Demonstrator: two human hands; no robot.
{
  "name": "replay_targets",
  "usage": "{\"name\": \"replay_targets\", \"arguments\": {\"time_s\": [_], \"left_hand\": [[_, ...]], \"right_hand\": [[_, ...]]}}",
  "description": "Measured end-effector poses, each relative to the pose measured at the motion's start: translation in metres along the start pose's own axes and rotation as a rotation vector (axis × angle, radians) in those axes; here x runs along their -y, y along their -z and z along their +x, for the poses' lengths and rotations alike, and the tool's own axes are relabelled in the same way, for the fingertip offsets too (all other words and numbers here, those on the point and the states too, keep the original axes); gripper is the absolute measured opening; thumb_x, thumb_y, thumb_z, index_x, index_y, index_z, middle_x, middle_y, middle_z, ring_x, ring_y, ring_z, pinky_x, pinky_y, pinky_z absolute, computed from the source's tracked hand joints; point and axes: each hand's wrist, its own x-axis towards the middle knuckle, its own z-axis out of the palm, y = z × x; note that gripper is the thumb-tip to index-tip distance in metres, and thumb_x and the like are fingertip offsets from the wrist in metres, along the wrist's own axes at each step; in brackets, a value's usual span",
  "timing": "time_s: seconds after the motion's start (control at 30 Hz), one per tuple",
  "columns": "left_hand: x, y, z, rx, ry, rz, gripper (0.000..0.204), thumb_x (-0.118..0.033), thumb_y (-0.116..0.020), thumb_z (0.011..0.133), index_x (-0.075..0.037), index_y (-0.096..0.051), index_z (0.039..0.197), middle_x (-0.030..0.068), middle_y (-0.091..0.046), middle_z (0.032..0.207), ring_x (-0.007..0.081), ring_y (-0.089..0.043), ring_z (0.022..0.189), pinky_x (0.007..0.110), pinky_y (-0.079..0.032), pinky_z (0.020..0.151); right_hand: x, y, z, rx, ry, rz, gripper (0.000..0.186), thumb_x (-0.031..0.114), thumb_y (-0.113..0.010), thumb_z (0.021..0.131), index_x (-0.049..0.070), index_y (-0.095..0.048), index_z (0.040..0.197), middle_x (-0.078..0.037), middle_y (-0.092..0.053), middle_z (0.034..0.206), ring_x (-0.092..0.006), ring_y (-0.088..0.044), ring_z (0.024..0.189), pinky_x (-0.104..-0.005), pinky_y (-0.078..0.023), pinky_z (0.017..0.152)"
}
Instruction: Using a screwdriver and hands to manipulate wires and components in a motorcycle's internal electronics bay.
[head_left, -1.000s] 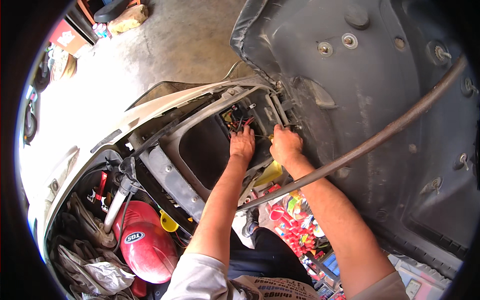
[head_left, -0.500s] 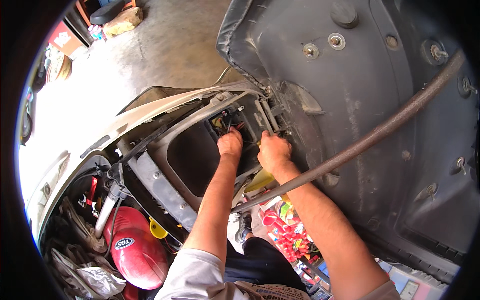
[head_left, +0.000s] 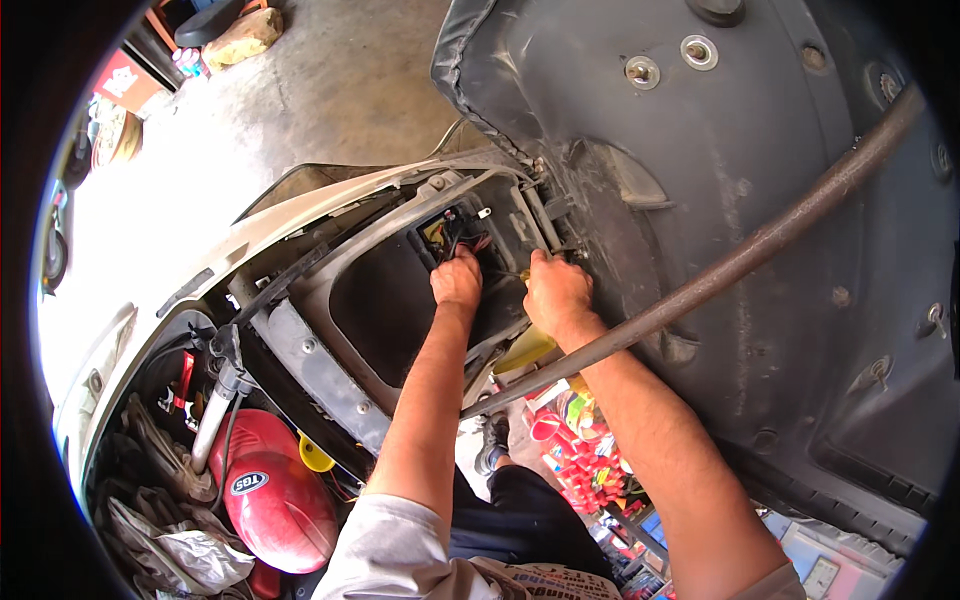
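Note:
A scooter's open under-seat compartment (head_left: 375, 320) lies below me, with a small box of wires (head_left: 478, 243) at its far end. My left hand (head_left: 457, 281) reaches into that box, its fingers closed on a dark wire; the fingertips are partly hidden. Just to the right, my right hand (head_left: 558, 295) is wrapped around a slim tool with a yellow end (head_left: 525, 275), which looks like a screwdriver. Its thin shaft points left toward the box. The seat (head_left: 720, 200) is tipped up on the right, its dark underside facing me.
A brown bar (head_left: 750, 268) crosses in front of the seat, above my right forearm. At lower left are a red rounded tank (head_left: 275, 510), a yellow funnel (head_left: 316, 454) and grey rags (head_left: 190, 555). Red goods (head_left: 580, 455) lie beneath my right arm. The pale body panel (head_left: 300, 225) curves along the far side.
My right hand has shifted slightly right and up, away from the left hand. The left hand has moved a little and stays at the wires. The view of the seat has shifted slightly.

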Motion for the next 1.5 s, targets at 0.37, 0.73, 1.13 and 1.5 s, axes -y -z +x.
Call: {"name": "replay_targets", "arguments": {"time_s": [0.37,0.73,1.13,1.5], "left_hand": [[0.000,0.005,-0.002,0.023,0.026,-0.041,0.032,-0.022,-0.033,0.097,-0.002,-0.059,0.100,0.0186,-0.069,0.080,0.0353,-0.069,0.076,0.045,-0.054,0.069],[0.002,0.007,-0.005,-0.034,0.005,-0.057,0.035,-0.033,-0.047,0.094,-0.002,-0.051,0.110,0.0167,-0.069,0.076,0.0347,-0.068,0.073,0.045,-0.054,0.067],[0.005,0.005,0.002,0.023,0.035,-0.015,0.031,-0.029,-0.043,0.094,-0.004,-0.055,0.108,0.0172,-0.069,0.079,0.0348,-0.069,0.074,0.046,-0.054,0.069],[0.006,0.009,-0.007,0.001,0.032,-0.121,0.035,-0.028,-0.049,0.092,0.000,-0.047,0.113,0.0198,-0.068,0.081,0.0371,-0.067,0.077,0.048,-0.052,0.070]], "right_hand": [[0.003,0.005,-0.001,0.027,-0.022,0.021,0.033,0.018,-0.065,0.081,0.003,-0.055,0.109,-0.017,-0.065,0.098,-0.0341,-0.067,0.089,-0.0456,-0.053,0.076],[0.004,0.008,-0.002,0.032,-0.020,0.003,0.036,0.018,-0.065,0.080,0.004,-0.054,0.112,-0.017,-0.065,0.098,-0.0333,-0.067,0.090,-0.0451,-0.053,0.078],[0.006,0.006,-0.004,0.041,-0.008,-0.004,0.035,0.019,-0.066,0.079,0.004,-0.054,0.109,-0.017,-0.065,0.097,-0.0331,-0.067,0.090,-0.0439,-0.054,0.077],[0.007,0.006,-0.002,0.005,-0.012,-0.005,0.035,0.016,-0.067,0.077,0.005,-0.056,0.108,-0.016,-0.066,0.097,-0.0335,-0.067,0.089,-0.0446,-0.054,0.076]]}}
